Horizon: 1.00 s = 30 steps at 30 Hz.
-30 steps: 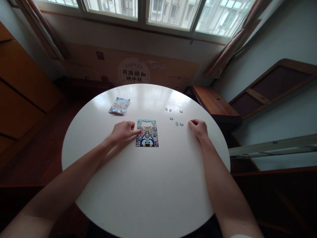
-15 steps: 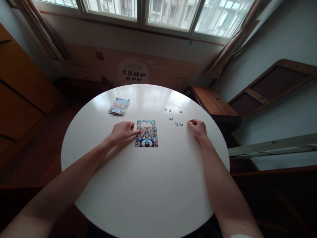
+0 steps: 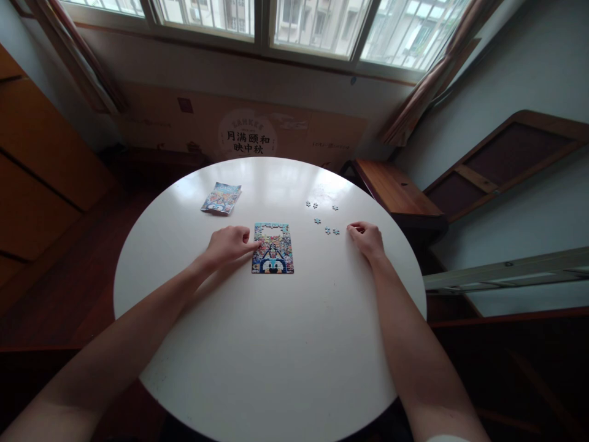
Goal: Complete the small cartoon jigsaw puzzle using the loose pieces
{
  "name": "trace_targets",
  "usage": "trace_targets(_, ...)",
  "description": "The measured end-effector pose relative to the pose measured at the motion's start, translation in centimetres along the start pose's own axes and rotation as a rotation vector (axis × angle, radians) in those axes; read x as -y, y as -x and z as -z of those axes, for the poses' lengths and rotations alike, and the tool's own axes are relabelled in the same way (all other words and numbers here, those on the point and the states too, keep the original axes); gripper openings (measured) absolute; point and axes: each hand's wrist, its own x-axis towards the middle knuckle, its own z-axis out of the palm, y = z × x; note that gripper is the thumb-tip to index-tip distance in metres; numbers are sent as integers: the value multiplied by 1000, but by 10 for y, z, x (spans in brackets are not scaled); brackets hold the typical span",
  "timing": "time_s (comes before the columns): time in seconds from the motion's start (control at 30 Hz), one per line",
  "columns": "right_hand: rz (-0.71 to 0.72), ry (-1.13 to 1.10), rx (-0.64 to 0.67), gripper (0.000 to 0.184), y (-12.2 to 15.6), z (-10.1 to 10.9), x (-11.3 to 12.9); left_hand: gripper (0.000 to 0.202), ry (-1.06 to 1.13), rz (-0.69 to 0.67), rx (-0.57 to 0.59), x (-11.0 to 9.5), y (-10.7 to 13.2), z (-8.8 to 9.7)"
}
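Observation:
A small jigsaw puzzle (image 3: 273, 256) lies flat on the white round table (image 3: 276, 344). Its colourful picture has a dark-blue cartoon face at the bottom, and a white gap shows near its top. My left hand (image 3: 229, 242) is curled into a fist at the puzzle's left side, one extended digit touching that edge. To the right, my right hand (image 3: 367, 237) rests on the table with its fingertips pinched together. Whatever is between them, if anything, is too small to make out. Several loose puzzle pieces (image 3: 327, 231) lie just left of my right hand.
A colourful printed packet (image 3: 221, 198) lies at the table's back left. Beyond the table's right edge stands a wooden bench (image 3: 391, 187). A cardboard panel (image 3: 294, 132) leans under the window, and an orange cabinet (image 3: 37, 166) is on the left.

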Motion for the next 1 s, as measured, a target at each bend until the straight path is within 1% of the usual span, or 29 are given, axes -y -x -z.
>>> trace_targets(1.0, -9, 20, 28, 32, 1, 0, 1, 52, 17, 5, 0, 1, -1, 0)
